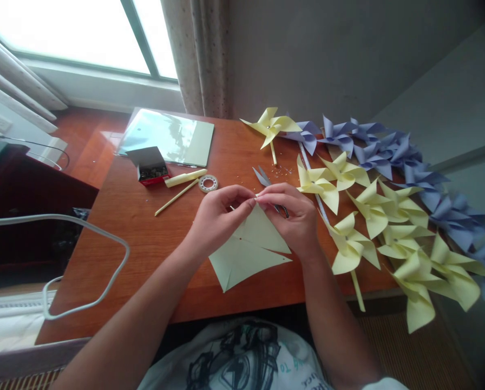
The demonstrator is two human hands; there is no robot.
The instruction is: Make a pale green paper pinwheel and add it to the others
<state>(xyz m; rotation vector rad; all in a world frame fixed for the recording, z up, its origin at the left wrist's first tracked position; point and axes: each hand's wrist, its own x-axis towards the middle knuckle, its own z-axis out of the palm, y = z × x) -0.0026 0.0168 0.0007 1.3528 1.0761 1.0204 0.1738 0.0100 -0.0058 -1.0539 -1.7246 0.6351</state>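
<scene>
Here, at the middle of the frame, the left hand (216, 216) and the right hand (293, 216) meet fingertip to fingertip, both pinching the top corner of a pale yellow paper square (246, 252) with slits cut in from its corners; the sheet lies on the wooden table (145, 238). Just behind the right hand lie scissors (262, 176). To the right spread yellow pinwheels (388, 216) and purple pinwheels (388, 149). Upper left sit a small box (151, 165), a tape roll (208, 183) and a stick (176, 197)

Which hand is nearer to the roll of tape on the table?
Left. The left hand is just below the roll of tape; the right hand is farther right, beside the scissors.
</scene>
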